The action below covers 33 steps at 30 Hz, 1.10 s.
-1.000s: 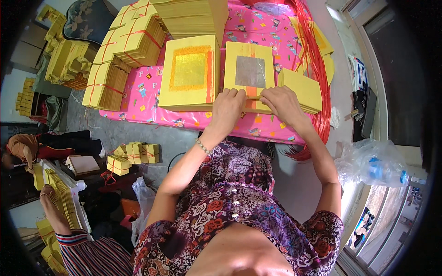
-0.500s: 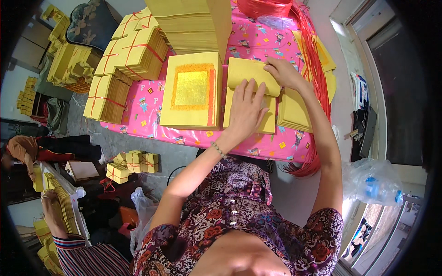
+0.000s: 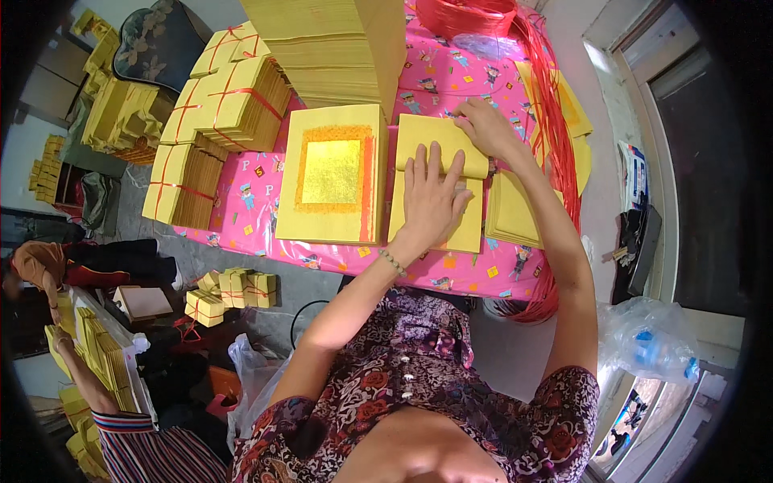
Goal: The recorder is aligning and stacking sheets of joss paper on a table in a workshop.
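Paper (image 3: 431,137), yellow and folded over with a rounded near edge, lay near the front of a pink, figure-printed worktop (image 3: 258,211), and both hands were at it. The left hand (image 3: 435,200) was opened flat, its fingers spread and resting on the fold, its palm over the flat yellow layer just below; it gripped nothing. A beaded bracelet (image 3: 393,262) circled that wrist. The right hand (image 3: 485,131) was at the paper's one o'clock corner with its fingers bent; whether they pinched the corner, I could not tell.

With the paper as the dial's centre, a thick yellow stack (image 3: 290,221) stood just beside it at nine o'clock, a gold square (image 3: 332,173) on its top sheet. A lower pile (image 3: 511,213) lay at four o'clock, partly behind the right forearm. At ten o'clock rose a tall stack (image 3: 322,60), and beyond the thick one, tied bundles (image 3: 241,92) were crossed with red strips. Red strands (image 3: 555,133) hung over the worktop's side at three o'clock. Farther off, at eight o'clock, small tied bundles (image 3: 233,291) sat on the floor; toward seven, a co-worker's striped sleeve (image 3: 153,443) showed.
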Motion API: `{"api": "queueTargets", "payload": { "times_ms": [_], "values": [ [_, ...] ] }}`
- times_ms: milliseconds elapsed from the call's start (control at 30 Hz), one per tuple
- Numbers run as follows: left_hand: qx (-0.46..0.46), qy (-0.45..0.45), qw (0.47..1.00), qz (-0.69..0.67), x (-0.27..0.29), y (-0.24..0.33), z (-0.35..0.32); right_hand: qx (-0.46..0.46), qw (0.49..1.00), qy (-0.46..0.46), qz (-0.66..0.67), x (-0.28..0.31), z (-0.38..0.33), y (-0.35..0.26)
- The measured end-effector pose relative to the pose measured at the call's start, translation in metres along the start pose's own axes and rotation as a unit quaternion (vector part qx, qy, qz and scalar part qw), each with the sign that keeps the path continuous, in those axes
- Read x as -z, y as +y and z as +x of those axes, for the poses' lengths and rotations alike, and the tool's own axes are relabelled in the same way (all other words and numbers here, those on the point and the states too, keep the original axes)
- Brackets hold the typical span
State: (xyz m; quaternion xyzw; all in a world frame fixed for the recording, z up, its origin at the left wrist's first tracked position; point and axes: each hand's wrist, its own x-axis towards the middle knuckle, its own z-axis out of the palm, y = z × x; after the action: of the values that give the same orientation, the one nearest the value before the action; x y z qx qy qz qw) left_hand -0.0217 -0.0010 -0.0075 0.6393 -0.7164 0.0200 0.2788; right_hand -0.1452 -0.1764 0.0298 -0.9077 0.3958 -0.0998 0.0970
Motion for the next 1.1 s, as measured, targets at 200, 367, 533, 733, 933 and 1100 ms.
{"api": "queueTargets", "payload": {
  "times_ms": [200, 367, 533, 733, 933, 1100],
  "values": [
    [-0.003, -0.003, 1.000, -0.001, -0.002, -0.001, 0.001, 0.027, 0.993, -0.021, 0.115, -0.013, 0.013, -0.003],
    [-0.002, -0.010, 1.000, -0.007, -0.002, -0.001, 0.001, 0.022, 0.990, -0.052, 0.130, -0.010, 0.016, -0.005],
    [-0.004, -0.008, 1.000, -0.024, -0.001, -0.003, 0.000, 0.020, 0.989, -0.071, 0.125, -0.008, 0.019, -0.006],
    [-0.009, -0.014, 0.999, -0.030, -0.001, -0.003, 0.001, 0.048, 0.984, -0.057, 0.160, -0.017, 0.027, -0.002],
    [-0.008, -0.012, 0.999, -0.033, -0.001, -0.003, -0.001, 0.035, 0.984, -0.087, 0.155, -0.013, 0.028, -0.011],
    [-0.008, -0.020, 0.999, -0.037, 0.000, -0.003, -0.003, 0.032, 0.984, -0.088, 0.153, -0.015, 0.029, -0.008]
  ]
}}
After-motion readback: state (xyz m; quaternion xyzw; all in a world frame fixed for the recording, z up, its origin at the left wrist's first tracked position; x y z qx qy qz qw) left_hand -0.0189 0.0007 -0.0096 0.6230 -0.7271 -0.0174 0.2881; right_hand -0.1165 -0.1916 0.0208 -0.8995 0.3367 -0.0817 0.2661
